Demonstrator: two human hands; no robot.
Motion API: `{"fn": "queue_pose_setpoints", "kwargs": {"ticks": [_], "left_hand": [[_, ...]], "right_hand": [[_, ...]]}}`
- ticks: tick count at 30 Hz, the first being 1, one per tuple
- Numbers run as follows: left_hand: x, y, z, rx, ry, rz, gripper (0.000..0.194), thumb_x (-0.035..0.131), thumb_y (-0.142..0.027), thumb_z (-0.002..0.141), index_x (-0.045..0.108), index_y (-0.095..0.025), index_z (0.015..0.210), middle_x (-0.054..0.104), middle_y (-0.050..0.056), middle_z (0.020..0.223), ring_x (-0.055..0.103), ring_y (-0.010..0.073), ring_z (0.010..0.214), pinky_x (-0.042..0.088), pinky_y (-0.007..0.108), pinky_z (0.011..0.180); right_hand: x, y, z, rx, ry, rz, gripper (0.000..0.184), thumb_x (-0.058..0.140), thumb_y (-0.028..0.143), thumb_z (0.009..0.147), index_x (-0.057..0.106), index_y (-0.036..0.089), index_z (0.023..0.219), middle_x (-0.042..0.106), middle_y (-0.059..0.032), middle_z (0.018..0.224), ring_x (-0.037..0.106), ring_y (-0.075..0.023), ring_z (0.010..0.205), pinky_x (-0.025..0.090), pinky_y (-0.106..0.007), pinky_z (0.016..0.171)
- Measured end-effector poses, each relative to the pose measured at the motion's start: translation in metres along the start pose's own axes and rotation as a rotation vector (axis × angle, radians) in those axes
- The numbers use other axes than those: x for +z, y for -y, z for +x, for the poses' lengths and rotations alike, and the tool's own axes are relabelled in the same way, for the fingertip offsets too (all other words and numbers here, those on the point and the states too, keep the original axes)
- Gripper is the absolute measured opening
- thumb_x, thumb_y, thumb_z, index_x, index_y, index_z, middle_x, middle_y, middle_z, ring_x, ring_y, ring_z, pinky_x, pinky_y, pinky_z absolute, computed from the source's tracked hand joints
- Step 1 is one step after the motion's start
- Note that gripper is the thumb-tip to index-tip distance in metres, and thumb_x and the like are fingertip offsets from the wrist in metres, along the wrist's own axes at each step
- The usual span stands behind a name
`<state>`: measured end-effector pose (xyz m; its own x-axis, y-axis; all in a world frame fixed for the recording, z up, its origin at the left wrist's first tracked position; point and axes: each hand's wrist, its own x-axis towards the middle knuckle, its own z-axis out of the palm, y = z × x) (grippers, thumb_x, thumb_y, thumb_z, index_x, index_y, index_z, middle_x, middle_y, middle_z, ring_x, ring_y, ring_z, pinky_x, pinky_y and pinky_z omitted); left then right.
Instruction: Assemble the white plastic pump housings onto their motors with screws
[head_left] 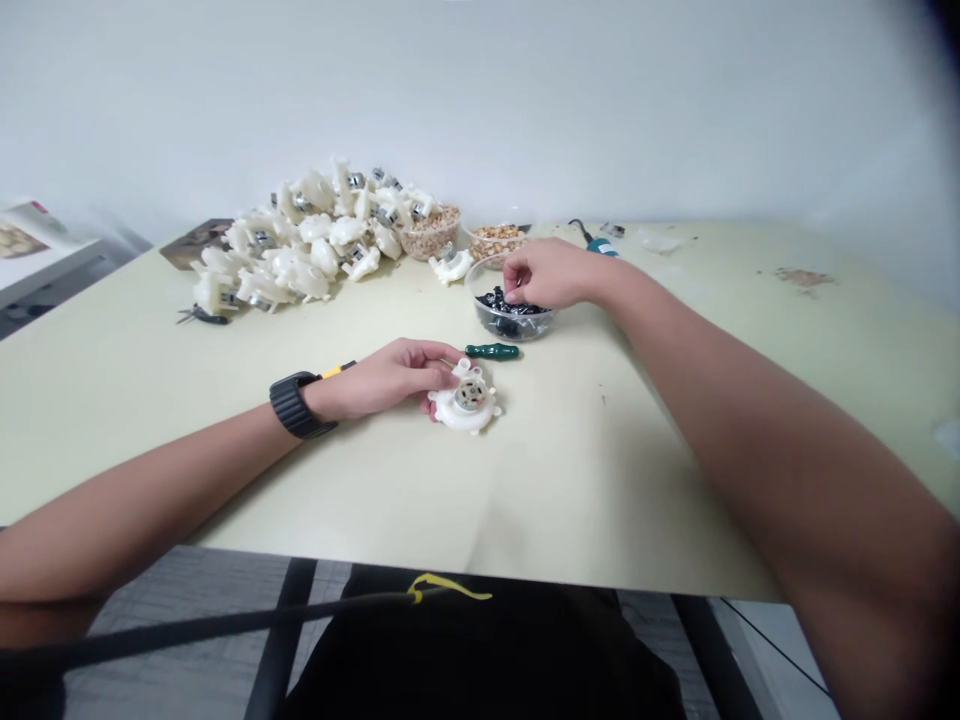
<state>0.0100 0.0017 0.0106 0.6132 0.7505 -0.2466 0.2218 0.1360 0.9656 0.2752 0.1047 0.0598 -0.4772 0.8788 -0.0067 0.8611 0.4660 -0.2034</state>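
My left hand (401, 378) is closed on a white plastic housing (452, 414) with a round metal motor (472, 394) set in it, low over the table. A dark green handle (492, 352), like that of a screwdriver, lies just beyond the housing. My right hand (551, 273) reaches into a clear plastic bowl (517, 333), fingertips pinched together at a heap of small black shiny pieces (504, 303). Whether anything sits between those fingertips is too small to make out.
A large pile of white housings with motors (307, 245) stands at the back left. Behind the bowl are a tub of small brownish parts (431, 240) and another tub (496, 238). Pliers (201, 315) lie left; a teal corded tool (602, 247) lies behind my right arm.
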Motion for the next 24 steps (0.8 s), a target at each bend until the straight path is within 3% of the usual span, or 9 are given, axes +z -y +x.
{"fn": "queue_pose_setpoints", "kwargs": {"ticks": [5,8,13,16,19,21,24], "left_hand": [[0.004,0.004,0.003,0.054,-0.15,-0.058,0.035,0.082,-0.031,0.092,0.076,-0.012,0.121,0.077,0.006,0.093,0.065,0.0087,0.064,0.056,0.022,0.061],[0.003,0.008,0.005,0.096,-0.236,-0.064,0.038,0.083,-0.033,0.093,0.075,-0.011,0.123,0.078,0.008,0.097,0.068,0.01,0.068,0.059,0.024,0.066],[-0.002,0.01,0.007,0.133,-0.329,-0.031,0.053,0.085,-0.039,0.092,0.069,-0.013,0.135,0.08,0.012,0.109,0.074,0.0141,0.075,0.064,0.028,0.073],[-0.004,0.008,0.007,0.14,-0.405,0.123,0.051,0.083,-0.043,0.092,0.071,-0.014,0.132,0.08,0.012,0.109,0.071,0.0134,0.066,0.062,0.028,0.062],[-0.008,0.006,0.007,0.155,-0.493,0.314,0.043,0.075,-0.046,0.096,0.075,-0.016,0.126,0.078,0.006,0.088,0.06,0.0112,0.054,0.05,0.025,0.05],[-0.011,0.006,0.008,0.192,-0.546,0.462,0.038,0.069,-0.047,0.099,0.078,-0.018,0.123,0.075,0.004,0.076,0.057,0.0115,0.052,0.046,0.025,0.052],[-0.015,0.007,0.009,0.294,-0.617,0.685,0.033,0.065,-0.042,0.1,0.08,-0.019,0.118,0.084,0.007,0.097,0.066,0.0148,0.067,0.051,0.028,0.069]], "right_hand": [[0.0,-0.003,0.001,-0.063,0.028,0.099,0.023,0.077,0.016,0.087,0.081,0.022,0.109,0.082,-0.0056,0.107,0.074,-0.0226,0.095,0.055,-0.033,0.08],[-0.001,-0.005,0.001,-0.084,0.052,0.087,0.015,0.078,0.016,0.088,0.084,0.022,0.1,0.083,-0.0045,0.103,0.074,-0.0234,0.094,0.055,-0.035,0.083],[0.0,-0.007,-0.003,0.034,-0.081,0.312,0.011,0.076,0.016,0.091,0.082,0.021,0.099,0.082,-0.0064,0.103,0.074,-0.0233,0.092,0.056,-0.035,0.08],[-0.001,-0.005,-0.008,0.077,-0.104,0.483,0.013,0.07,0.017,0.097,0.079,0.022,0.105,0.083,-0.0068,0.107,0.075,-0.0234,0.097,0.059,-0.035,0.08],[-0.005,-0.003,-0.015,0.084,-0.105,0.495,0.013,0.068,0.023,0.103,0.079,0.022,0.109,0.083,-0.0077,0.111,0.077,-0.0233,0.1,0.061,-0.035,0.081],[-0.007,-0.004,-0.017,0.071,-0.117,0.441,0.017,0.066,0.031,0.106,0.08,0.023,0.112,0.083,-0.0089,0.114,0.077,-0.0235,0.099,0.061,-0.035,0.08],[-0.009,-0.008,-0.018,0.043,-0.117,0.396,0.024,0.065,0.041,0.108,0.081,0.025,0.115,0.083,-0.0096,0.114,0.077,-0.0238,0.095,0.061,-0.036,0.077]]}}
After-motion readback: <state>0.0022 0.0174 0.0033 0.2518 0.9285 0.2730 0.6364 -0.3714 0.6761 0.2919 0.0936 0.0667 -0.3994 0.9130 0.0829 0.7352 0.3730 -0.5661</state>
